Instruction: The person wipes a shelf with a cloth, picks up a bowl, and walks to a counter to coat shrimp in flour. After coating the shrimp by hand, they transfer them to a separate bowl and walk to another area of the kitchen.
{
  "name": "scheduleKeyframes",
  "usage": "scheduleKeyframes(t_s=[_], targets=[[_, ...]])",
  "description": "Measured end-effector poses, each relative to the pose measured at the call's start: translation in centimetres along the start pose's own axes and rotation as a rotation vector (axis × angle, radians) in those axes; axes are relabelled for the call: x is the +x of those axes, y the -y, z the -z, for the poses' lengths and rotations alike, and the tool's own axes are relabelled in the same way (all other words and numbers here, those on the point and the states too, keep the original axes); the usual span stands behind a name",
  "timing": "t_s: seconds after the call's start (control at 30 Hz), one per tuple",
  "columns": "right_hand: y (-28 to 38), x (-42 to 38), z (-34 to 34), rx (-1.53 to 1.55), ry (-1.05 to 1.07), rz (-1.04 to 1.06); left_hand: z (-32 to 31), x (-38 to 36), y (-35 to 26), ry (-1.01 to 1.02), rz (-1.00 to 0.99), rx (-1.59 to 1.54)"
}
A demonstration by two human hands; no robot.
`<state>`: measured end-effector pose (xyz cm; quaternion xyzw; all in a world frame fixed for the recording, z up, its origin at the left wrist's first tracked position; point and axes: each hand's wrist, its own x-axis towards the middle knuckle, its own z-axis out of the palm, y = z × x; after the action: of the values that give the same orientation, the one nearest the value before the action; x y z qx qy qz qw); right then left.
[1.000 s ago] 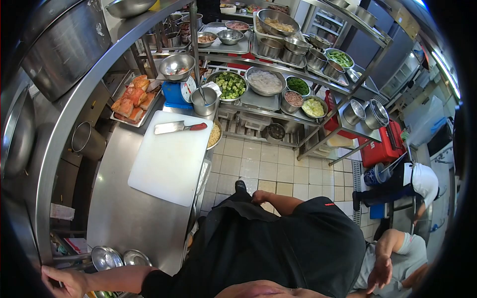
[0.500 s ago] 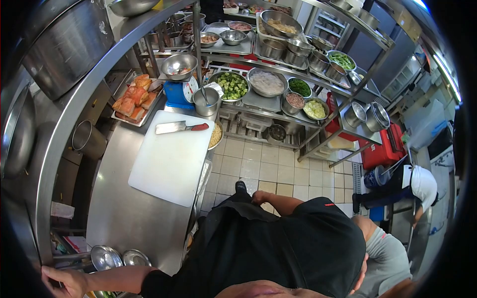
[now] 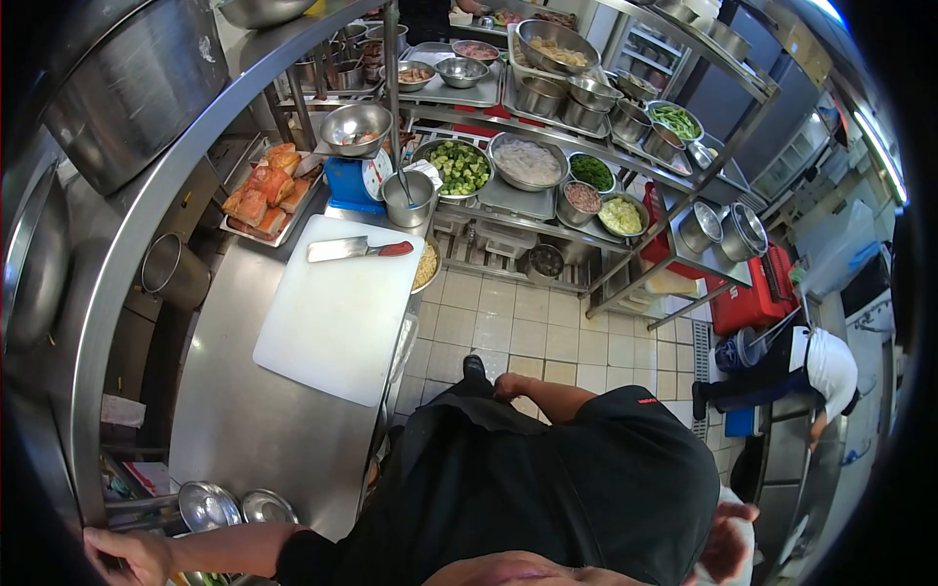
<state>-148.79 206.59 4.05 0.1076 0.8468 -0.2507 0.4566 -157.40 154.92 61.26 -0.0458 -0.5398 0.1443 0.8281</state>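
My left hand [image 3: 132,555] is at the lower left, its fingers curled against the foot of the metal shelf post [image 3: 86,430]. My right hand [image 3: 508,388] hangs low in front of my dark apron, fingers curled in, with nothing visible in it. A cleaver [image 3: 337,249] with a red handle lies flat on the white cutting board [image 3: 327,322], out of reach of both hands. The board rests on the steel counter [image 3: 244,430]. Two metal bowls [image 3: 208,506] stand near my left forearm.
Beyond the board are a blue scale [image 3: 352,186], a tray of roasted-looking meat [image 3: 264,195] and a pot with a ladle [image 3: 408,200]. Bowls of cut green vegetables [image 3: 457,169] and other food line the rack. A person in white [image 3: 831,366] bends at the right.
The person in grey beside my right shoulder has moved mostly out of view; a blurred hand shows there now. The person in white shifted an arm slightly. My hands stayed put.
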Motion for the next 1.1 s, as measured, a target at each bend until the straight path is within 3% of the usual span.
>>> scheduleKeyframes(t_s=[0.47,0.53,0.6,0.67,1.1], targets=[[0.4,0.0,0.7,0.017,0.013,-0.046,0.1,0.1,-0.3,0.022,0.009,0.028],[0.6,-0.1,1.0,0.006,0.028,-0.059,0.6,-4.3,4.9,0.050,0.145,-0.164],[0.7,-0.2,1.1,0.009,0.037,-0.061,0.6,-4.4,4.9,0.047,0.156,-0.166],[0.5,0.0,1.0,0.024,0.039,-0.053,0.0,-0.2,-0.3,0.014,0.042,0.022],[0.6,0.4,1.3,-0.014,0.040,-0.042,0.1,-0.2,0.0,0.029,0.035,0.011]])
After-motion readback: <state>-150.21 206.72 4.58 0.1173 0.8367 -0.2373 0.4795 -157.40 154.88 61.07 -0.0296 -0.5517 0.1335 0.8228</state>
